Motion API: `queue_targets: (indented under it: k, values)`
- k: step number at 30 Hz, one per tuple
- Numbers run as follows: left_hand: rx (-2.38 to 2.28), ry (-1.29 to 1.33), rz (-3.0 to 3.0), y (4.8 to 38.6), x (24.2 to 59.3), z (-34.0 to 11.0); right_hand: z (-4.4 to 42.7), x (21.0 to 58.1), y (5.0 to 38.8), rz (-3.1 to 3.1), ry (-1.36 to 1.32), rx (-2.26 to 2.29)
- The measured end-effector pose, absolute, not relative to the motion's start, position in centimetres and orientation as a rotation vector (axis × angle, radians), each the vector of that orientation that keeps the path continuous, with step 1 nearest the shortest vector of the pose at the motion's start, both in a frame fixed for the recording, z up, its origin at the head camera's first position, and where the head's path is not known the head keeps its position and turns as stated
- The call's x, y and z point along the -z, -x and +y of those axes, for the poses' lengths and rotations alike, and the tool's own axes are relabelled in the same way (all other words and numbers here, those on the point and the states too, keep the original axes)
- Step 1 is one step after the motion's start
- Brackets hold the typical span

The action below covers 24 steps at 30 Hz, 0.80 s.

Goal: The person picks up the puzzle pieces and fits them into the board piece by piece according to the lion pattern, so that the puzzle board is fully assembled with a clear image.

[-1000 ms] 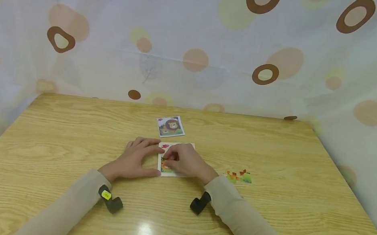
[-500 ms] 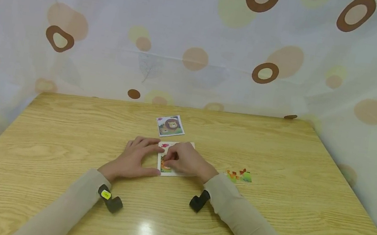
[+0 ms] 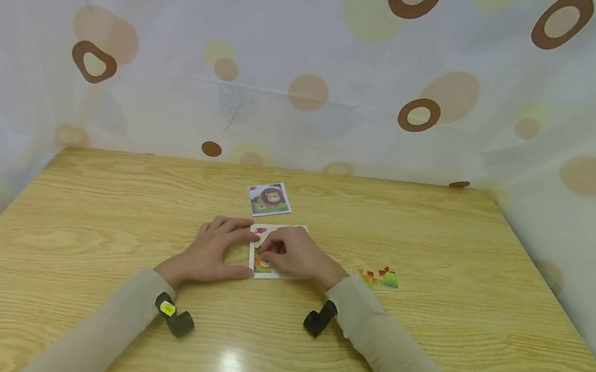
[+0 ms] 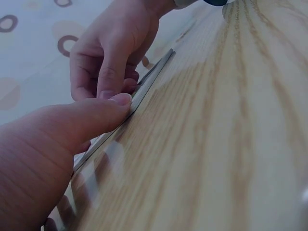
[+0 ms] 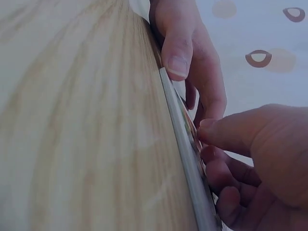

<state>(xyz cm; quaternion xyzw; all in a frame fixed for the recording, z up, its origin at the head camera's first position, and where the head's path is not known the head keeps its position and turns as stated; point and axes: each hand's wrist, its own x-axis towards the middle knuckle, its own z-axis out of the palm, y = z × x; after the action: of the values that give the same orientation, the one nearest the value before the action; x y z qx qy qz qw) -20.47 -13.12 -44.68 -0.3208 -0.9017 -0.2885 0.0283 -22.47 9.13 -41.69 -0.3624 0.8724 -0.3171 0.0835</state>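
A square picture puzzle with a white border (image 3: 256, 274) lies flat on the table, part of its animal picture showing at the left. My left hand (image 3: 212, 251) spreads its rather straight fingers along the left side; in the left wrist view its thumb (image 4: 113, 108) rests at the near edge. Over the puzzle's middle, my right hand (image 3: 294, 253) has curled fingers, thumb and forefinger pinching what looks like a small puzzle piece against the surface. The right wrist view shows the thumb (image 5: 219, 132) low by the frame edge (image 5: 180, 139); the piece is mostly hidden.
Several loose, colourful puzzle pieces (image 3: 379, 278) lie right of the right wrist. Behind the puzzle is a square card with a lion picture (image 3: 269, 200). The wooden table (image 3: 99, 201) meets a spotted curtain (image 3: 306, 129) at the back.
The right hand shifts only very slightly over the puzzle, its wrist turning a little. The left hand, the card and the loose pieces stay put.
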Motion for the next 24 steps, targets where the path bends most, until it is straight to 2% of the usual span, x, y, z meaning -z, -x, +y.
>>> queue_targets:
  k: [10, 24]
  values:
    - [0.889, 0.985, -2.795, 20.4, 44.5, -13.1, 10.4, 42.3, 22.9, 2.535, 1.169, 1.044]
    - [0.858, 0.985, -2.794, 20.7, 44.4, -13.1, 13.5, 41.8, 22.6, 2.627, 1.103, 1.051]
